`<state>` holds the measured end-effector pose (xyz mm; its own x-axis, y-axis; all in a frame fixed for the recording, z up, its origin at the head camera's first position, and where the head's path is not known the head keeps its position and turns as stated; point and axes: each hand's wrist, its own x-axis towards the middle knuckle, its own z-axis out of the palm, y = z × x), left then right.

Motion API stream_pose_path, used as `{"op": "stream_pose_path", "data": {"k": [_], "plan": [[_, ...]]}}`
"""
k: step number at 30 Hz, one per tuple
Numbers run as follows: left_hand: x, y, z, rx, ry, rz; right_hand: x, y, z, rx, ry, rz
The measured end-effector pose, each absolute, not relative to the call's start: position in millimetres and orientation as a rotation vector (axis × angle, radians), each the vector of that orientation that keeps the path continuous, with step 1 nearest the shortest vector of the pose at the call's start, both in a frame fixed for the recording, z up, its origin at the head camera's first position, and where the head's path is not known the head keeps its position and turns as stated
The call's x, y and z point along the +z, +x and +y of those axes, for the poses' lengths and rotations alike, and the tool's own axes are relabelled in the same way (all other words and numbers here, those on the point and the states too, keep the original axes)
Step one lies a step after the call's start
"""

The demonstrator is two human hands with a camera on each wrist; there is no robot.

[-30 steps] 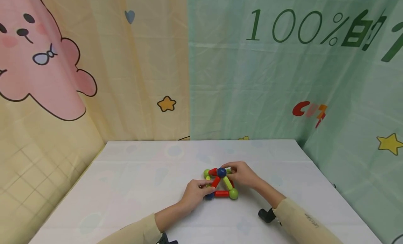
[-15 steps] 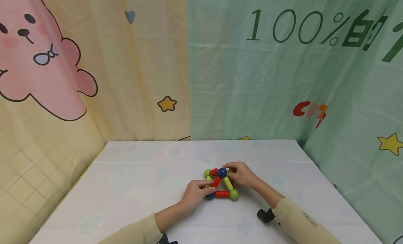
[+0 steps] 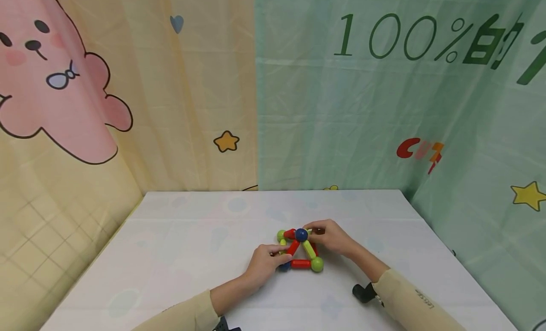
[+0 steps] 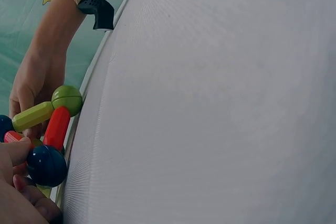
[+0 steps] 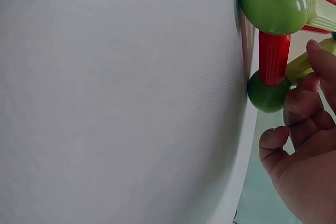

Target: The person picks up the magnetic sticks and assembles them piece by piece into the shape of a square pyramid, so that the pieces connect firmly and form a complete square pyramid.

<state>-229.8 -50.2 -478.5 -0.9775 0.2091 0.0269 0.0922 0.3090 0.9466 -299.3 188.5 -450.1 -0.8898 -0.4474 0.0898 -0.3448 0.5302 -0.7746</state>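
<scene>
A toy frame of magnetic sticks and balls stands on the white table, joined at its corners. A blue ball (image 3: 301, 234) tops it, with a red stick (image 3: 301, 263) and green ball (image 3: 317, 264) at the front. My left hand (image 3: 263, 264) grips the frame's left front corner, thumb and fingers around a slanting red stick (image 3: 293, 247) beside the lower blue ball (image 4: 46, 166). At the back right, my right hand (image 3: 330, 237) pinches a yellow-green stick (image 5: 300, 68) near a green ball (image 5: 268, 92). My fingers partly hide both held parts.
The white table (image 3: 179, 264) extends around the frame, its far edge meeting printed curtains (image 3: 324, 122). Black wrist devices sit under both sleeves; the right one (image 3: 363, 293) hangs just above the table.
My right hand and forearm have shifted very slightly to the right. The left hand keeps its hold, and the frame looks almost unchanged.
</scene>
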Motion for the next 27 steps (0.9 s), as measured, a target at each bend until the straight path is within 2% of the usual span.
{"op": "stream_pose_path", "data": {"k": [14,27], "plan": [[-474.2,-228.4,-49.0,1.815,0.234,2.472,-446.5,-296.2,193.7,-1.282,-0.785,2.578],[-464.6,-257.4,-37.8,1.894,0.190,2.571,-432.9,-284.1,187.5,-1.457,-0.842,2.482]]}}
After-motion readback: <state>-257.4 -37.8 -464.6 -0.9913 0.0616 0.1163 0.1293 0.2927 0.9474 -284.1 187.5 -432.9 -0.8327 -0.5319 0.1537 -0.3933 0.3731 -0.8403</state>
